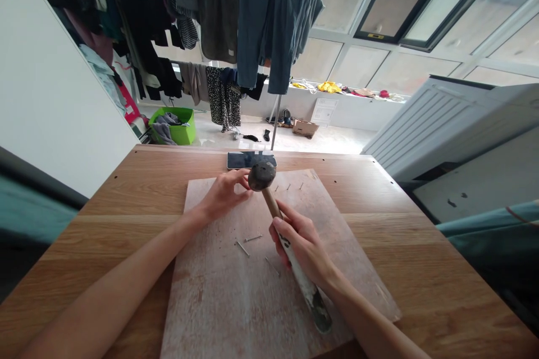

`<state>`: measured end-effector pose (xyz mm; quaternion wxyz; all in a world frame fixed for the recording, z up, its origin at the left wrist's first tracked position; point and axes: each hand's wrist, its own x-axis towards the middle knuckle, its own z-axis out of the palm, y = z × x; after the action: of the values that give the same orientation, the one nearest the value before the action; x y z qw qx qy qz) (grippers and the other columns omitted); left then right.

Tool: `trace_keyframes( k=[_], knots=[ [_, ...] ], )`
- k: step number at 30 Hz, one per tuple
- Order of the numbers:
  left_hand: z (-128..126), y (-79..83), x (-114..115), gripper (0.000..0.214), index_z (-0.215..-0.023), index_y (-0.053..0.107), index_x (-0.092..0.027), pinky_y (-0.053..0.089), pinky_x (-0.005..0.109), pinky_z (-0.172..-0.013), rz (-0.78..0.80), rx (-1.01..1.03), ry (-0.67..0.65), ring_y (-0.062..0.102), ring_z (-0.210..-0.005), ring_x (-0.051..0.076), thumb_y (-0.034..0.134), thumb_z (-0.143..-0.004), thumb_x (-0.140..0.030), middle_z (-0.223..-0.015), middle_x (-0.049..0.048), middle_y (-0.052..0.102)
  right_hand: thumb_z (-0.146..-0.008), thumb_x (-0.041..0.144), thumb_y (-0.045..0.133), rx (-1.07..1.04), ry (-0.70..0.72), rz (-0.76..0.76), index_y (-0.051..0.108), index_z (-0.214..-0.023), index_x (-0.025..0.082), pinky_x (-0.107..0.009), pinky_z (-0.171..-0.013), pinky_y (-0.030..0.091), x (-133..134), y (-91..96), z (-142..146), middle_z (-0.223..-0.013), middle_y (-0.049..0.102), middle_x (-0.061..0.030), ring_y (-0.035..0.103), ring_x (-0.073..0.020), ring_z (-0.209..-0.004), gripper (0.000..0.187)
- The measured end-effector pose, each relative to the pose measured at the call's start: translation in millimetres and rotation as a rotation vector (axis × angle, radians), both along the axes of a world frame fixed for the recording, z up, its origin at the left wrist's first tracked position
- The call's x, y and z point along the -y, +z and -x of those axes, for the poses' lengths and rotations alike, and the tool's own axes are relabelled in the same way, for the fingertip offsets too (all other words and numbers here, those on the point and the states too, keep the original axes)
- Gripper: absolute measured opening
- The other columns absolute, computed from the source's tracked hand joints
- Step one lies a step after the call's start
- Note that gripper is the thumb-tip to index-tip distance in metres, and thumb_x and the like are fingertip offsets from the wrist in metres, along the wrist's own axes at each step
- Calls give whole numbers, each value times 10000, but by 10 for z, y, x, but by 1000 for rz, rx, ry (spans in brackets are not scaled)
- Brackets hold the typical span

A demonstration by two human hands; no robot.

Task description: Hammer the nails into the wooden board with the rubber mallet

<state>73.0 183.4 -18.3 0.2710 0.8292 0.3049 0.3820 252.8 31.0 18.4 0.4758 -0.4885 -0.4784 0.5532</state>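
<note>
My right hand (304, 247) is wrapped round the wooden handle of a hammer (269, 193), whose dark round head hangs over the far part of a pale wooden board (219, 297). My left hand (223, 195) rests on the board just left of the hammer head, fingers pinched together near it; what they pinch is hidden behind the head. A few nails (288, 186) stand upright in the board right of the head. Three loose nails (247, 243) lie flat on the board between my hands.
The board lies on a wooden table (421, 247). A phone (246, 159) sits at the table's far edge. Beyond are a clothes rack with hanging garments (252, 22), a green basket (174, 125) on the floor and a white panel (442, 123) at right.
</note>
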Motion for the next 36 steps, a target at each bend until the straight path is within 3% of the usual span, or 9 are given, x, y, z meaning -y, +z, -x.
trace_keyframes(
  k=[4,10,13,17,20,22,27,31,36],
  knots=[
    [13,26,1,201,-984,680,-215,555,279,-853,35,-15,-45,756,-854,172,681,-807,-120,-937,-1,787,-982,445,582,30,-5,7,597,-1362,178,-168,-315,367,9,-52,8,-699,511,72,446,-48,-368,465],
    [3,-35,-24,289,-1108,648,-221,559,293,-859,82,-6,-48,766,-835,180,691,-825,-180,-898,-7,797,-986,447,574,29,-2,3,604,-1353,189,-164,-314,386,9,-73,4,-700,512,72,442,-47,-368,450],
    [14,-40,-34,275,-1100,630,-214,552,314,-862,74,-15,-62,745,-900,196,674,-829,-209,-974,19,773,-986,452,575,21,6,0,599,-1367,187,-162,-315,379,21,-76,-1,-701,513,70,450,-48,-369,465],
    [80,192,72,273,-1007,617,-198,536,361,-837,12,-232,7,664,-927,233,721,-799,-341,-1005,53,665,-987,455,575,-15,-67,-27,573,-1406,198,-165,-316,372,55,-45,-13,-699,511,70,447,-54,-377,492],
    [91,482,302,158,-902,654,-217,526,351,-794,51,-562,-204,642,-887,224,698,-818,-344,-1017,44,623,-975,460,588,-9,-144,-19,586,-1383,206,-168,-318,384,71,-23,-31,-707,522,67,447,-56,-382,480],
    [44,623,491,140,-849,683,-209,516,367,-819,-11,-732,-294,642,-934,254,737,-788,-324,-1014,62,631,-970,468,593,-1,-169,-7,611,-1332,199,-169,-318,390,72,-21,-43,-707,530,64,443,-55,-382,452],
    [-94,686,754,13,-771,708,-154,502,373,-804,-194,-890,-330,667,-915,272,698,-773,-147,-992,118,690,-970,473,592,-9,-182,-25,615,-1297,194,-169,-309,388,64,-31,-50,-677,520,71,443,-62,-379,431],
    [27,670,546,114,-821,693,-164,451,332,-643,-144,-889,-243,669,-737,232,602,-810,-96,-822,79,717,-960,474,600,-12,-181,-22,646,-1194,179,-165,-305,382,61,-30,-41,-709,536,60,449,-53,-379,379],
    [275,598,123,184,-904,682,-194,391,254,-593,31,-669,-76,611,-642,154,553,-837,-82,-742,-5,680,-955,474,602,-12,-172,-22,626,-1298,182,-168,-302,378,63,-24,-32,-709,529,65,442,-54,-373,452]
  ],
)
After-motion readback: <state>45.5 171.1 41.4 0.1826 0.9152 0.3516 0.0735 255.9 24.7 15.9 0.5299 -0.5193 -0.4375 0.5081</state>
